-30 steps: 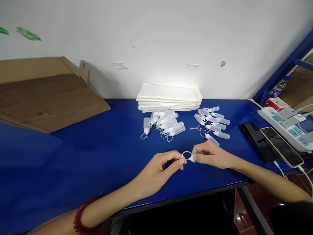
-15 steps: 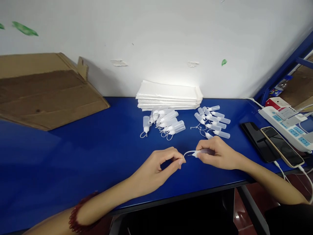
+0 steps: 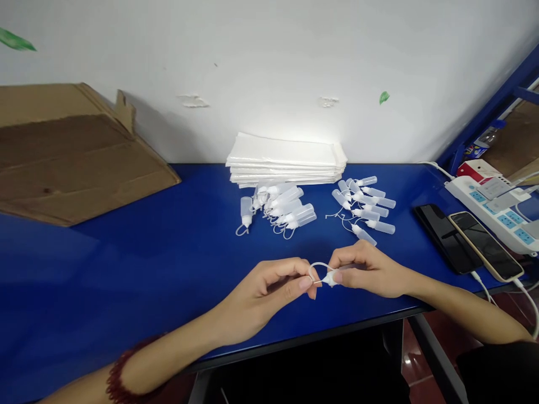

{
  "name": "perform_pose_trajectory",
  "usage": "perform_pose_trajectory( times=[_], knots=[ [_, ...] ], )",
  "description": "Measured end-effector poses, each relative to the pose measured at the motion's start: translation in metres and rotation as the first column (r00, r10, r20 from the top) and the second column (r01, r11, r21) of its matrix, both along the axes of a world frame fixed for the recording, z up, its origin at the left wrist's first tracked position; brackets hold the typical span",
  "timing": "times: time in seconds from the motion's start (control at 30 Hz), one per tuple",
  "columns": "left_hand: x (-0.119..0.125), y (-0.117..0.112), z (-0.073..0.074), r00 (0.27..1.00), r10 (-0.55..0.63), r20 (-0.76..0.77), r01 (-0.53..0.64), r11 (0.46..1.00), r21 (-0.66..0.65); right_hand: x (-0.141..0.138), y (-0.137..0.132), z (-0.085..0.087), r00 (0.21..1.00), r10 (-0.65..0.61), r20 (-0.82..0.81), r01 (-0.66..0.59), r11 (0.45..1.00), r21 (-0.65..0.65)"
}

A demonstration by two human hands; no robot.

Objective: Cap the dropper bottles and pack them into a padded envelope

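My right hand [image 3: 365, 270] grips a small needle-tip squeeze bottle [image 3: 332, 277] by its white cap, nozzle toward the left; the fingers cover most of its clear body. From the cap a thin white strap [image 3: 319, 264] arches over to my left hand [image 3: 278, 286], whose thumb and forefinger pinch its end at the needle tip. Whether the strap's end sits on the needle, I cannot make out. Behind my hands lie two groups of similar bottles: a pile [image 3: 286, 205] with looped straps in the middle, and a looser group [image 3: 365, 203], some with straps hanging free, on the right.
White padded envelopes [image 3: 286, 154] are stacked against the wall. A cardboard box [image 3: 84, 163] stands at the left of the blue table [image 3: 168, 264]. Two phones [image 3: 486, 246] on cables and a power strip [image 3: 505, 216] lie at the right.
My left fingers have brought the strap's end to the needle tip, and the strap now bends into a tighter arch. My right hand has shifted slightly left and down with the bottle.
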State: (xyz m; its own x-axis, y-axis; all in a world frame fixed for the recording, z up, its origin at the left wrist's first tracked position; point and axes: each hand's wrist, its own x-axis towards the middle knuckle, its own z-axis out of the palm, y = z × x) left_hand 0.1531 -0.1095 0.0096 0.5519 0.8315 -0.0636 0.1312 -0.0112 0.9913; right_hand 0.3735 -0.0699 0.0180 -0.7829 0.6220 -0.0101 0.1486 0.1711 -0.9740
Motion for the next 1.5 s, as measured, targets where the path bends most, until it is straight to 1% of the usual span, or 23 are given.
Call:
perform_pose_trajectory(
  times=[0.1, 0.17, 0.27, 0.5, 0.7, 0.9, 1.13, 1.3, 1.37, 1.43, 1.5],
  knots=[
    [-0.001, -0.002, -0.003, 0.998, -0.004, 0.056, 0.005, 1.0, -0.02, -0.002, -0.001, -0.002, 0.999, -0.014, -0.048, 0.008, 0.992, -0.128],
    [-0.001, -0.002, -0.004, 0.998, -0.005, 0.068, 0.007, 1.0, -0.026, -0.003, -0.002, -0.003, 0.997, -0.038, -0.072, 0.023, 0.981, -0.192],
    [-0.001, -0.002, -0.004, 0.998, -0.004, 0.068, 0.006, 1.0, -0.023, -0.004, -0.003, -0.005, 0.994, -0.051, -0.092, 0.027, 0.97, -0.242],
    [-0.002, -0.003, -0.003, 0.999, -0.017, 0.051, 0.017, 1.0, 0.005, -0.006, -0.004, -0.006, 0.989, -0.04, -0.142, -0.015, 0.931, -0.366],
    [-0.001, -0.004, -0.003, 0.998, -0.022, 0.05, 0.022, 1.0, 0.004, -0.004, -0.003, -0.008, 0.99, -0.038, -0.137, -0.008, 0.946, -0.323],
    [-0.001, -0.004, -0.004, 0.998, -0.022, 0.059, 0.022, 1.0, 0.002, -0.004, -0.002, -0.009, 0.99, -0.016, -0.14, -0.036, 0.932, -0.361],
    [0.001, -0.003, 0.0, 0.999, -0.022, 0.048, 0.022, 1.0, -0.001, -0.004, -0.002, -0.009, 0.992, -0.023, -0.123, -0.023, 0.931, -0.364],
    [0.001, -0.003, -0.002, 1.0, -0.022, 0.021, 0.021, 1.0, 0.016, -0.004, -0.001, -0.005, 0.996, -0.035, -0.078, 0.005, 0.931, -0.366],
    [0.002, -0.003, -0.003, 1.0, -0.009, 0.008, 0.009, 1.0, 0.026, -0.003, 0.0, 0.0, 0.999, -0.044, -0.011, 0.038, 0.945, -0.325],
    [0.003, -0.003, -0.002, 0.999, 0.007, -0.032, -0.006, 0.999, 0.046, -0.002, 0.001, 0.004, 0.996, -0.051, 0.074, 0.067, 0.971, -0.23],
    [0.005, -0.003, -0.001, 0.996, 0.022, -0.085, -0.016, 0.997, 0.07, -0.001, 0.001, 0.006, 0.987, -0.046, 0.153, 0.066, 0.99, -0.127]
  ],
)
